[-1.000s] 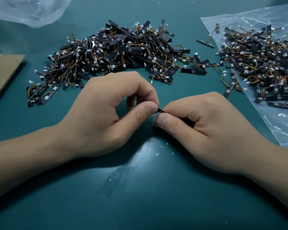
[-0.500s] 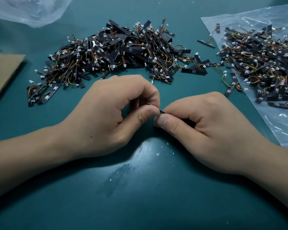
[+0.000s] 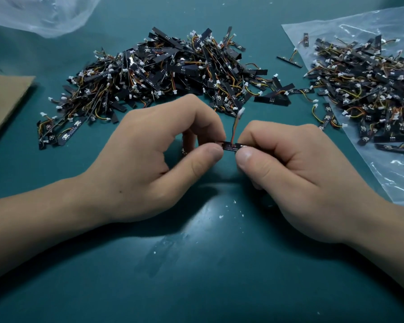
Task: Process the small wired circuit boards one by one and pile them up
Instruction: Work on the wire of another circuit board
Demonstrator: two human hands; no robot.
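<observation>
Clear plastic bag under heaped wired boards

Teal table, board pile, plastic sheet, cardboard

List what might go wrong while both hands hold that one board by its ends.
1. The left hand and right hand pinch the board at its two ends; too much bending force might crack it.
2. Its thin wire stands up between the two hands and might be strained where it joins the board.
3. If the board slips, it may fall near the centre pile and get mixed in.
</observation>
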